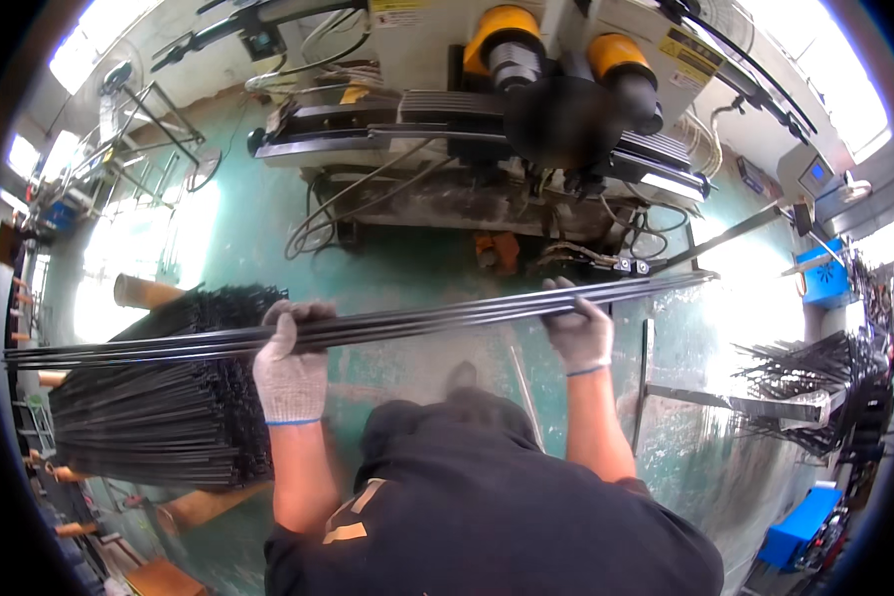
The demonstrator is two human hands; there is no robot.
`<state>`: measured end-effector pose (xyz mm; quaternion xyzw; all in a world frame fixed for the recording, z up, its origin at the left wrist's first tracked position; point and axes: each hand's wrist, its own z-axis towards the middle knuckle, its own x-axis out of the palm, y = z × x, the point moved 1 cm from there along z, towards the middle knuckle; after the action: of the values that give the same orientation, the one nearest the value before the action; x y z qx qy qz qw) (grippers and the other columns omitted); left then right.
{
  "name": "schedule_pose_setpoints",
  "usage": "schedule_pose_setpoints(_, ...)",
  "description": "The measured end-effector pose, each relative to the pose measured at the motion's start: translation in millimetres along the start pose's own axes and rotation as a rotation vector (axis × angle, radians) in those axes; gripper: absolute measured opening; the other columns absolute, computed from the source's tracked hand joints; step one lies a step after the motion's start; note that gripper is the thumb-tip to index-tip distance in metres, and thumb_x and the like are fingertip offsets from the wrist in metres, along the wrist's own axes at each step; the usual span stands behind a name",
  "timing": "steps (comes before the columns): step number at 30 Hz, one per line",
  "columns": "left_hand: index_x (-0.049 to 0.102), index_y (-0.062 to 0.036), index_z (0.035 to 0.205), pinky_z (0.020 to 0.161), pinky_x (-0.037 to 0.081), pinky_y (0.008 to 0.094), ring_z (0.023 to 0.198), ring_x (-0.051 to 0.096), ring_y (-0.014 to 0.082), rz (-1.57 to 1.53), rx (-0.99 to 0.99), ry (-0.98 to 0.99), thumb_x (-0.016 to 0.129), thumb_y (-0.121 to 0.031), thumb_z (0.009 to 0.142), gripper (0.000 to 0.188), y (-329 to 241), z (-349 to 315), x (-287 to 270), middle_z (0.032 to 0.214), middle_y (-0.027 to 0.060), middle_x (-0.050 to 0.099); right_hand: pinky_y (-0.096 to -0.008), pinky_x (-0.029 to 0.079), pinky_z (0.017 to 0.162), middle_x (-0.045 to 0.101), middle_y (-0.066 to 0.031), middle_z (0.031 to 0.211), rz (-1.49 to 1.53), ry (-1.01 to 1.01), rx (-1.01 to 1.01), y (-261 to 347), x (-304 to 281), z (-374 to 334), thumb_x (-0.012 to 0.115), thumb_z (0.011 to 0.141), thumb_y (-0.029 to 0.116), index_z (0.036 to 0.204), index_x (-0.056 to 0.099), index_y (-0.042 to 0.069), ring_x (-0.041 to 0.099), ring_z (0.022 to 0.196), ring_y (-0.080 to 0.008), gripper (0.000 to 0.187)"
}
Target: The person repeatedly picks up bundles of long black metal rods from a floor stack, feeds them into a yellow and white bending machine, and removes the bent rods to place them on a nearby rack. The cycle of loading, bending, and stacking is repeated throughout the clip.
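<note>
A thin bundle of long black metal rods (437,320) stretches across in front of me, its right end a little higher in the picture. My left hand (293,368), in a pale knit glove with a blue cuff edge, is closed around the bundle left of the middle. Farther right, my gloved right hand (578,333) grips the same bundle, fingers curled over it. Below and beyond the left part of the bundle lies a large pile of similar black rods (169,417). The exact number of rods held cannot be made out.
Ahead stands a machine (447,109) with orange-capped cylinders and hanging cables. Tubular brown supports (204,507) lie beneath the rod pile. A metal stand (735,399) is at right, near another heap of black rods (815,382) and a blue box (803,526). The floor (417,268) is green.
</note>
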<state>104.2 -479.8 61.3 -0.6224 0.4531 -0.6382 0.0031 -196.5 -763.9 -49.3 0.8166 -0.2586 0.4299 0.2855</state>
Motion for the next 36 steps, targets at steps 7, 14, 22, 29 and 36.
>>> schedule_pose_setpoints(7, 0.066, -0.0004, 0.116, 0.113, 0.046, 0.0508, 0.115, 0.064, 0.0324, 0.129, 0.073, 0.193, 0.063, -0.023, 0.102, 0.027, -66.6, 87.4, 33.9, 0.112, 0.0139, 0.069, -0.0416, 0.056, 0.099, 0.068, -0.0108, 0.107, -0.077, -0.171, -0.365, 53.2, 32.8, 76.6, 0.063, 0.103, 0.015, 0.116, 0.062, 0.0, 0.067, 0.1, -0.0264, 0.02)
schedule_pose_setpoints(14, 0.064, -0.0001, 0.118, 0.114, 0.047, 0.0469, 0.112, 0.064, 0.0278, 0.198, 0.221, 0.252, 0.061, -0.023, 0.103, 0.028, -151.0, 226.8, -0.3, 0.109, 0.0114, 0.068, -0.0369, 0.06, 0.081, 0.07, -0.0093, 0.091, -0.061, -0.284, -0.723, 97.9, 86.0, 119.3, 0.067, 0.102, 0.023, 0.106, 0.065, 0.002, 0.069, 0.085, -0.0235, 0.021)
schedule_pose_setpoints(22, 0.067, 0.0042, 0.11, 0.109, 0.049, 0.0488, 0.114, 0.065, 0.0359, 0.12, -0.061, 0.197, 0.055, -0.022, 0.106, 0.03, -77.2, 392.4, 2.7, 0.114, 0.0197, 0.07, -0.0446, 0.06, 0.08, 0.071, -0.016, 0.108, -0.074, -0.123, -0.617, 60.3, 184.5, 202.9, 0.061, 0.101, 0.018, 0.12, 0.066, 0.001, 0.07, 0.093, -0.0314, 0.026)
schedule_pose_setpoints(29, 0.067, 0.0034, 0.112, 0.11, 0.05, 0.0502, 0.117, 0.064, 0.0354, 0.069, -0.225, 0.026, 0.052, -0.021, 0.107, 0.03, -1.6, 453.9, 32.4, 0.117, 0.0192, 0.069, -0.0435, 0.058, 0.079, 0.071, -0.0122, 0.101, -0.177, -0.151, -0.62, 78.2, 205.6, 262.4, 0.056, 0.102, 0.017, 0.116, 0.068, 0.002, 0.071, 0.09, -0.028, 0.024)
schedule_pose_setpoints(36, 0.065, 0.0045, 0.12, 0.116, 0.044, 0.0518, 0.124, 0.06, 0.0365, 0.079, -0.44, 0.032, 0.054, -0.024, 0.106, 0.033, 66.2, 456.5, 81.6, 0.125, 0.0193, 0.067, -0.0398, 0.055, 0.074, 0.072, -0.0113, 0.091, -1.321, -0.289, -1.264, 135.3, 71.6, 380.1, 0.065, 0.088, 0.02, 0.107, 0.07, 0.008, 0.07, 0.088, -0.0304, 0.024)
